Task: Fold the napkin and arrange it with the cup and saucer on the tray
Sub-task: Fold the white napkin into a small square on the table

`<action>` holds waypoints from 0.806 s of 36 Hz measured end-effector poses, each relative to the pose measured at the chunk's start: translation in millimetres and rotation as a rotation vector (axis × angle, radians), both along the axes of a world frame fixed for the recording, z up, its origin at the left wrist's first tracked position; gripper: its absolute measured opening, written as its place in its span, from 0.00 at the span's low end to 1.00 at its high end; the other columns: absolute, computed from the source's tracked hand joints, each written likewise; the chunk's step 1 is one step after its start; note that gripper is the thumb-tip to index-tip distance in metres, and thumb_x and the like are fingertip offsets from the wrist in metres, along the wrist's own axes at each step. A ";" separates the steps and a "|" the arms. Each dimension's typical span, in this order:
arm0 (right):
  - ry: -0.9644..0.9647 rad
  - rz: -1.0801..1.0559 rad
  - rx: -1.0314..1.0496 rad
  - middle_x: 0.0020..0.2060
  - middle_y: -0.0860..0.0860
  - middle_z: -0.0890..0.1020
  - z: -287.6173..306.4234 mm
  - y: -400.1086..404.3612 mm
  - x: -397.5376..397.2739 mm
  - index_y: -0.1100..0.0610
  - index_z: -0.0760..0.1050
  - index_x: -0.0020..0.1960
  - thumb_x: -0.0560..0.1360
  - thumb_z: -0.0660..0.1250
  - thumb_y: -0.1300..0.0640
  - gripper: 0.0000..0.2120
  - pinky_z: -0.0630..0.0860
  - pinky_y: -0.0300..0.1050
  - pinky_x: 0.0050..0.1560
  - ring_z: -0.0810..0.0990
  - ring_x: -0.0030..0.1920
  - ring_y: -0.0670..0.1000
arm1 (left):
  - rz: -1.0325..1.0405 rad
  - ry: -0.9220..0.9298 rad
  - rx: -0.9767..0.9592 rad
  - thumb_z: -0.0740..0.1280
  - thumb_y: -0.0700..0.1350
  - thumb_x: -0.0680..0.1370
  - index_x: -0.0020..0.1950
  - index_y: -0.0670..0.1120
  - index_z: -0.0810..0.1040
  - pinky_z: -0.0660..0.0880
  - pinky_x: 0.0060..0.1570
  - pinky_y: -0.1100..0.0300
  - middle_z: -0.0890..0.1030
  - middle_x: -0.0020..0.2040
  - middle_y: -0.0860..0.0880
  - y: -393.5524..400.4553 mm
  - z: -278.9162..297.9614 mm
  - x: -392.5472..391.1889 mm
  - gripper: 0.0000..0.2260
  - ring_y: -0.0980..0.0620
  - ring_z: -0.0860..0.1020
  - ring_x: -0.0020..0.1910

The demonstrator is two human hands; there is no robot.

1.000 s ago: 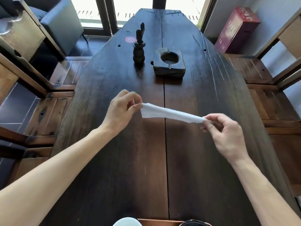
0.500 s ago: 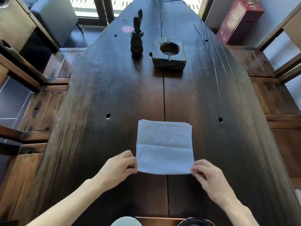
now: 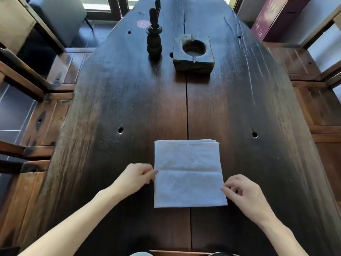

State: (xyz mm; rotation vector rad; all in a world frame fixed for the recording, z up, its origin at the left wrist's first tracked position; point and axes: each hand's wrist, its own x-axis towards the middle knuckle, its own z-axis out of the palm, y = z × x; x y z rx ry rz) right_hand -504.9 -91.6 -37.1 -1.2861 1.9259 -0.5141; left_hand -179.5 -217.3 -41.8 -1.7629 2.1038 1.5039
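A white napkin (image 3: 188,174) lies flat on the dark wooden table (image 3: 129,108), folded into a near square with a crease across its middle. My left hand (image 3: 136,177) pinches its left edge at the crease. My right hand (image 3: 243,194) has curled fingers whose tips meet the right edge; whether they grip it is unclear. At the bottom edge of the view a strip of the wooden tray (image 3: 175,252) shows, with a pale round rim (image 3: 141,254) and a dark round rim (image 3: 221,254) barely in sight.
A square wooden block with a round hollow (image 3: 193,52) and a dark turned holder (image 3: 154,41) stand at the far end. Wooden chairs (image 3: 42,122) flank both sides. A red box (image 3: 276,17) leans at the far right.
The napkin was stretched in the air between both hands, then laid flat. My hands have slid from its near corners up the side edges to the crease.
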 end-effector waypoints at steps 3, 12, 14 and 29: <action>-0.018 -0.112 -0.003 0.41 0.42 0.83 2.1 -28.3 -6.7 0.48 0.83 0.43 0.75 0.74 0.56 0.03 0.73 0.34 0.40 0.79 0.42 0.44 | 0.143 0.008 -0.064 0.65 0.53 0.81 0.46 0.49 0.81 0.73 0.36 0.64 0.83 0.39 0.50 -23.2 3.1 -11.3 0.10 0.56 0.79 0.36; 0.031 -0.229 0.057 0.44 0.48 0.84 -7.1 -104.4 -8.7 0.53 0.84 0.49 0.77 0.71 0.50 0.07 0.71 0.39 0.42 0.80 0.47 0.47 | 0.290 -0.081 -0.035 0.69 0.56 0.76 0.44 0.49 0.76 0.80 0.50 0.46 0.80 0.40 0.50 -57.7 -9.0 -45.7 0.11 0.47 0.81 0.43; 0.035 -0.270 0.069 0.43 0.49 0.84 -12.1 -112.7 -6.1 0.54 0.84 0.46 0.75 0.72 0.49 0.08 0.73 0.43 0.43 0.81 0.47 0.49 | 0.313 -0.098 -0.037 0.70 0.54 0.75 0.42 0.50 0.75 0.80 0.51 0.44 0.80 0.40 0.50 -58.6 -10.6 -48.1 0.09 0.46 0.81 0.44; 0.053 -0.321 0.053 0.34 0.49 0.76 -20.0 -122.2 4.4 0.55 0.80 0.43 0.76 0.71 0.52 0.07 0.71 0.42 0.35 0.75 0.36 0.48 | 0.397 0.080 0.065 0.68 0.45 0.79 0.44 0.46 0.76 0.70 0.37 0.59 0.82 0.37 0.49 -60.9 -5.6 -37.5 0.06 0.53 0.78 0.31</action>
